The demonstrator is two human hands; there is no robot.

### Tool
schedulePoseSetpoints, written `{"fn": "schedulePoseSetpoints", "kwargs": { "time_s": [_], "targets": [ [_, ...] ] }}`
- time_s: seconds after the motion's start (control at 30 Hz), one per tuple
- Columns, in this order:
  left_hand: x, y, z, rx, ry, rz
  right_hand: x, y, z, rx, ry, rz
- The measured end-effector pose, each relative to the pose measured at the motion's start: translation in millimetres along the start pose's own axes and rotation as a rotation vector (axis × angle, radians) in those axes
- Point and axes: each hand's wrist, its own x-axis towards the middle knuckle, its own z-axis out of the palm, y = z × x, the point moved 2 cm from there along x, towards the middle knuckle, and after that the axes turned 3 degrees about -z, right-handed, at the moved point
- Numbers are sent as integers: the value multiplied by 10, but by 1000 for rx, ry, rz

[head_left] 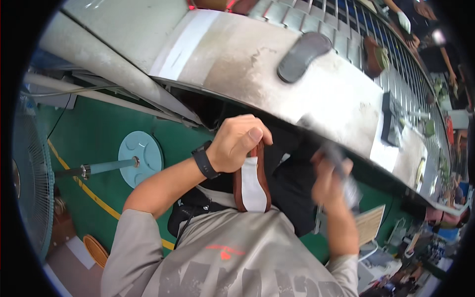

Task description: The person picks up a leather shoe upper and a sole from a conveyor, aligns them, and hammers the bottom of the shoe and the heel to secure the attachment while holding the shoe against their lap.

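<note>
A brown shoe (237,190) lies bottom up against my lap, its white underside facing me and its rounded end near my shirt. My left hand (241,143) is closed around its far end, thumb on top; the fingers partly hide that end. To the right, my right hand (329,178) grips a long hammer-like tool (336,157), smeared by motion. The tool's dark blurred end is near the bench's front edge, apart from the shoe. On the bench (237,74) ahead lies a dark grey shoe sole (304,57).
Metal rollers (297,20) run behind the bench, carrying another brown shoe (374,57). A black holder (391,119) sits at the bench's right. On the left are a large fan (32,173) and a round light-blue stand (140,158). Other people work at the far right.
</note>
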Motion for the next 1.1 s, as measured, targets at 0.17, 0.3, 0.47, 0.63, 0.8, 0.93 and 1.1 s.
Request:
{"fn": "schedulePoseSetpoints", "kwargs": {
  "time_s": [0.17, 0.3, 0.47, 0.63, 0.8, 0.93, 1.1],
  "targets": [
    [88, 116, 68, 182, -80, 131, 706, 838, -672, -881, 162, 77],
    [125, 184, 123, 321, -139, 204, 997, 564, -686, -950, 304, -220],
    [214, 430, 81, 375, -142, 232, 1633, 112, 203, -656, 23, 73],
    [201, 556, -142, 331, -40, 323, 1854, 221, 788, -864, -162, 7],
    [428, 858, -544, 366, 131, 498, 1810, 556, 350, -595, 63, -28],
    [654, 846, -1017, 118, 625, 313, 1526, 540, -218, 661, 338, 357],
    [637, 220, -948, 246, 924, 266, 645, 299, -524, 1274, 382, 163]
  ]
}}
